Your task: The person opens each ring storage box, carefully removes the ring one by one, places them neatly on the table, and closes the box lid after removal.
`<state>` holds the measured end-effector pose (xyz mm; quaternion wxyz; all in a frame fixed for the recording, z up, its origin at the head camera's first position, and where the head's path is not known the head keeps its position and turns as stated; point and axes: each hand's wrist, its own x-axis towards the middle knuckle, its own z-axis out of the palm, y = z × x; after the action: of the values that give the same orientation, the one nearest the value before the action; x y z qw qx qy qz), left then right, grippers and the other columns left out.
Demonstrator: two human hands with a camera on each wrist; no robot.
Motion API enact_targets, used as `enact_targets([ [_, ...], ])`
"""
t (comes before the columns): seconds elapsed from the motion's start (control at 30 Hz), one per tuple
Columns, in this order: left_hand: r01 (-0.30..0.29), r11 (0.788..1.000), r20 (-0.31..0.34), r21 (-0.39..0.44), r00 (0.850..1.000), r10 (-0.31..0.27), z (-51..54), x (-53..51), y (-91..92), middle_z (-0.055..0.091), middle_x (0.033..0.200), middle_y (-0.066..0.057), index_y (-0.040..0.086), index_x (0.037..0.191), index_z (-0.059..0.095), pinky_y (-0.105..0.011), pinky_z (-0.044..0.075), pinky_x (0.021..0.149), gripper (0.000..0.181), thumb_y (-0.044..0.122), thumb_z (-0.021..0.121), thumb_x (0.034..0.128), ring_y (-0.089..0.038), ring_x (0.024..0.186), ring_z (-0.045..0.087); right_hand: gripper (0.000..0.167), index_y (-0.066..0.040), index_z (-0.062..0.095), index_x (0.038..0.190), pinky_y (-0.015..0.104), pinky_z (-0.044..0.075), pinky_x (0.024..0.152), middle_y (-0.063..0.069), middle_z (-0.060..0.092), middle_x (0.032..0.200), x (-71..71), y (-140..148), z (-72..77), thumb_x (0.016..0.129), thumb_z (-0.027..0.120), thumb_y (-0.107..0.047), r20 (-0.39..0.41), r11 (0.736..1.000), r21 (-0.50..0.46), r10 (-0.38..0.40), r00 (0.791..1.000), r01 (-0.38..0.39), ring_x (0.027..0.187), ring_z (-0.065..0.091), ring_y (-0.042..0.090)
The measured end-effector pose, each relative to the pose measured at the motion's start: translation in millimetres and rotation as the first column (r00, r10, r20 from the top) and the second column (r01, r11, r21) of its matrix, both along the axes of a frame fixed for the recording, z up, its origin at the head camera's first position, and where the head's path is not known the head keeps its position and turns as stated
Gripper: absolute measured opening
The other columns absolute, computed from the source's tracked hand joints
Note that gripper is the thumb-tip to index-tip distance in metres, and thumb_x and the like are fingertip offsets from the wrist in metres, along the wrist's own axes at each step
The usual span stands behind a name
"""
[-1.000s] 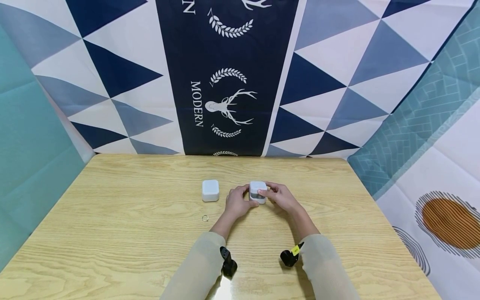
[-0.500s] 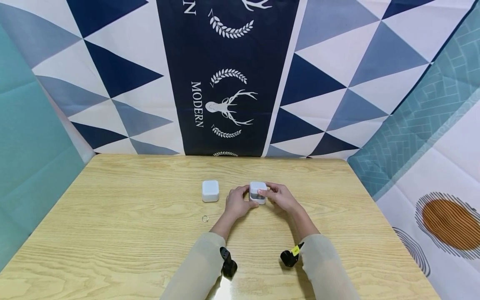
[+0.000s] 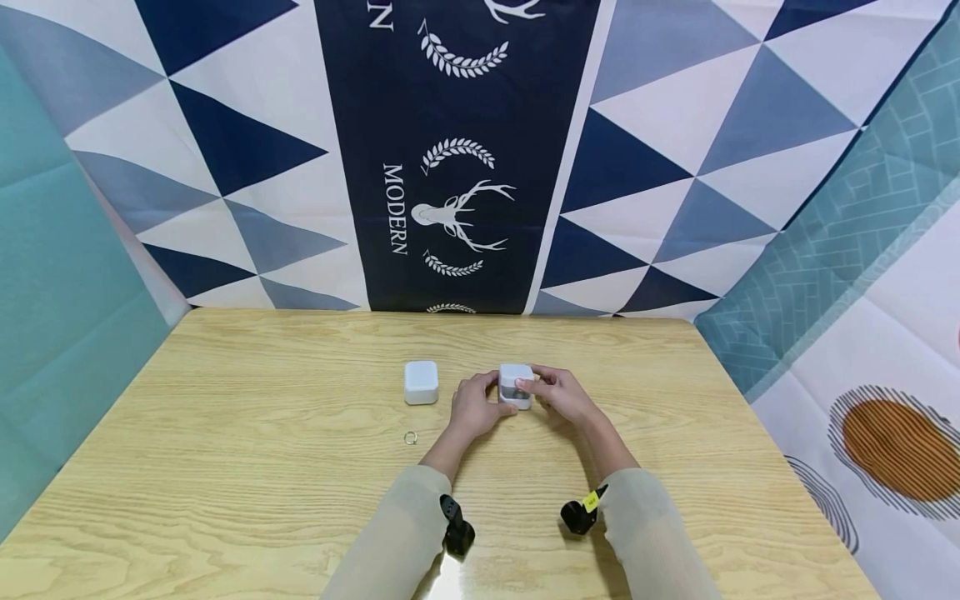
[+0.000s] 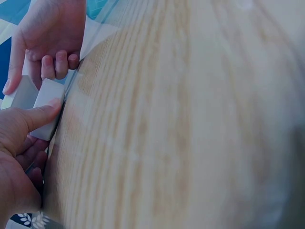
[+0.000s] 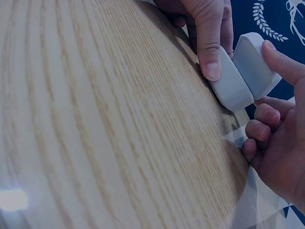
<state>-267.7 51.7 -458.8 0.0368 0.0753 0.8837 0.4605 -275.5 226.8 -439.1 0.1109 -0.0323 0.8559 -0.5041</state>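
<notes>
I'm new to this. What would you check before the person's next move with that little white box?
1. Left hand steadying the base: ok, gripping it.
2. Right hand holding the lid: ok.
3. Lid fully open: not ok, only partly raised.
4. Inside of the base free: cannot tell, it is hidden.
5. Small ring in sight: ok, on the table, apart from both hands.
6. Second white box out of the way: ok, standing apart from the left hand.
</notes>
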Motion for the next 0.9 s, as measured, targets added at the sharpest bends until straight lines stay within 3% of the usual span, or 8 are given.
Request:
enact_targets([
  [0.3,-0.001,1.000,0.001,0.001,1.000,0.001,-1.0,0.0,0.6,0.056,0.132,-0.008,0.009,0.134,0.052,-0.045,0.036,0.101,0.067,0.029,0.078,0.0756,-0.028,0.118,0.047,0.063,0.000,0.042,0.139,0.024,0.040,0.060,0.002,0.053,0.086,-0.3,-0.1,-1.1,0.090,0.059,-0.036,0.000,1.000,0.009,-0.005,1.000,0.005,0.068,0.043,0.015],
  [0.67,-0.002,1.000,0.001,0.000,1.000,0.002,-1.3,-0.4,1.1,0.056,0.132,-0.007,0.010,0.134,0.052,-0.044,0.036,0.101,0.066,0.028,0.078,0.0760,-0.027,0.116,0.047,0.065,0.000,0.041,0.140,0.024,0.041,0.063,0.010,0.059,0.104,-1.4,-0.4,-0.6,0.090,0.058,-0.038,0.006,1.000,0.020,-0.006,1.000,0.006,0.071,0.045,0.015],
  [0.9,-0.003,1.000,-0.008,-0.005,1.000,0.003,-1.5,-0.7,0.7,0.056,0.132,-0.007,0.009,0.134,0.051,-0.043,0.037,0.100,0.068,0.029,0.078,0.0751,-0.027,0.115,0.048,0.064,0.000,0.041,0.139,0.024,0.039,0.060,0.004,0.058,0.093,-1.2,-0.2,1.5,0.090,0.058,-0.038,0.017,1.000,-0.001,0.004,1.000,-0.004,0.063,0.040,0.014],
])
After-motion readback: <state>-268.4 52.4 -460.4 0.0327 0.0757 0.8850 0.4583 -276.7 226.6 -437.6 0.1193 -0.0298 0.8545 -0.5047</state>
